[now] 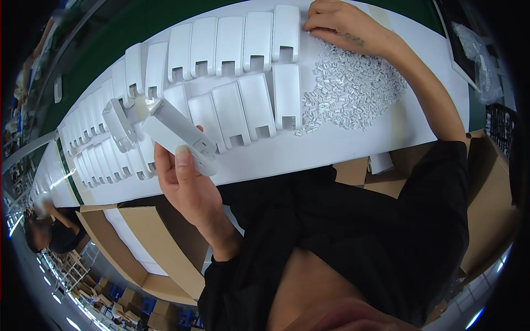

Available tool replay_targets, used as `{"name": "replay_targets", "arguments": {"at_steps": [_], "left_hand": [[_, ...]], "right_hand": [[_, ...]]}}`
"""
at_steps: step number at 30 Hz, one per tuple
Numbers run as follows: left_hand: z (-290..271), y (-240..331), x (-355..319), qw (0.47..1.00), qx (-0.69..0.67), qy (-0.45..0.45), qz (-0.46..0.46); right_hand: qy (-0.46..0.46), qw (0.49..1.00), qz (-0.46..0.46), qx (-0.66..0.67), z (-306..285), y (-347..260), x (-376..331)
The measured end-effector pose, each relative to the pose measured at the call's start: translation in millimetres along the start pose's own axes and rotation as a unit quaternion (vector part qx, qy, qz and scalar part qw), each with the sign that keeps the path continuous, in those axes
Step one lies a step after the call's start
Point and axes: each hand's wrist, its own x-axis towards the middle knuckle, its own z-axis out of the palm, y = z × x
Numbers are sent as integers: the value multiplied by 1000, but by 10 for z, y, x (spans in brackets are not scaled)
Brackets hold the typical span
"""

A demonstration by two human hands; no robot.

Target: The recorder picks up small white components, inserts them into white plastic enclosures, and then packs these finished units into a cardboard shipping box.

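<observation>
My left hand [190, 187] grips a long white plastic housing [179, 135], tilted above the table, its thumb pressed on the near side. A small rectangular opening shows near the housing's lower end. At the far edge of a heap of small clear-and-white plastic pieces [353, 88], my right hand [339, 22] rests with its fingers curled downward. Its fingertips are beside the last white cover [286, 33] of the far row; whatever they pinch is hidden. Two rows of similar covers, each with a square notch, extend leftward, and one open housing [118, 124] lies among them.
The white tabletop [265, 160] has a curved look at the picture's rim. Open cardboard boxes stand below its near edge, one at left [143, 243] and one at right [488, 187]. A clear plastic bag [477, 60] lies far right. Another person [52, 226] works at far left.
</observation>
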Motion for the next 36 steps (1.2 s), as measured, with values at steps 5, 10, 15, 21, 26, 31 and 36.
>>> {"name": "replay_targets", "arguments": {"at_steps": [5,10,15,21,26,31,36], "left_hand": [[67,10,-69,995,-69,-47,-58],[364,-46,-109,971,-169,-136,-97],[586,-146,-407,920,-252,-234,-188],[683,-90,-520,915,-230,-235,-236],[704,-125,-555,921,-219,-214,-243],[711,-114,-551,924,-199,-221,-239],[731,-89,-548,930,-194,-205,-238]], "right_hand": [[-34,995,-22,-93,40,-21,6],[40,997,29,-52,85,-455,-96],[119,963,99,221,140,-1621,-337],[269,947,143,105,527,-1842,-472],[292,939,163,77,579,-1895,-476],[268,931,199,146,559,-1899,-514],[275,894,244,255,560,-1930,-507]]}}
